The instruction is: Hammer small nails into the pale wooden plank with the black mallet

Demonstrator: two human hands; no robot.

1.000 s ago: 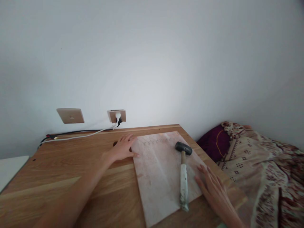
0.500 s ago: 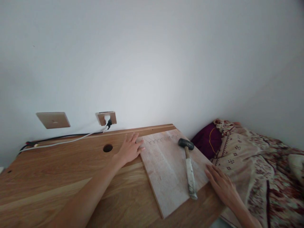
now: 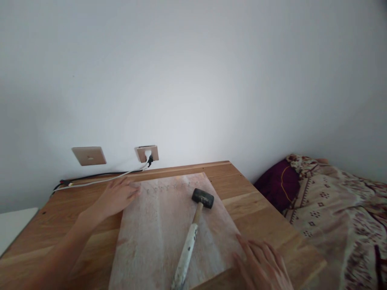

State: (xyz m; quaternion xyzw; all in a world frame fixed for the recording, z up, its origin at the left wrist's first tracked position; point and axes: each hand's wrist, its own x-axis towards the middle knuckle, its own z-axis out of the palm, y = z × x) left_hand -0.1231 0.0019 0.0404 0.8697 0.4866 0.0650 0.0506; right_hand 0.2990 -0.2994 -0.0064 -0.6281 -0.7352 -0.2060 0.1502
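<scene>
A pale, worn wooden board [image 3: 145, 241] lies flat on the wooden desk. On it rests a mallet [image 3: 203, 198] with a black head and a white-coated handle, its head pointing away from me. My left hand [image 3: 116, 197] touches the board's far left corner, fingers stretched out. At the right near corner, my right hand [image 3: 261, 264] lies with fingers spread along the edge, slightly blurred. Neither hand touches the mallet. Along the board's far edge runs a row of small marks or bits, too small to name.
The wooden desk [image 3: 250, 205] stands against a white wall. Cables [image 3: 99, 181] run along its back to a wall socket [image 3: 147, 154]. A blank wall plate [image 3: 89, 156] is further left. A purple cushion [image 3: 276, 185] and patterned cloth [image 3: 329, 201] lie at right.
The board, with the mallet on it, has moved left across the desk and turned straighter. Both hands have moved left with it. The view has also shifted slightly.
</scene>
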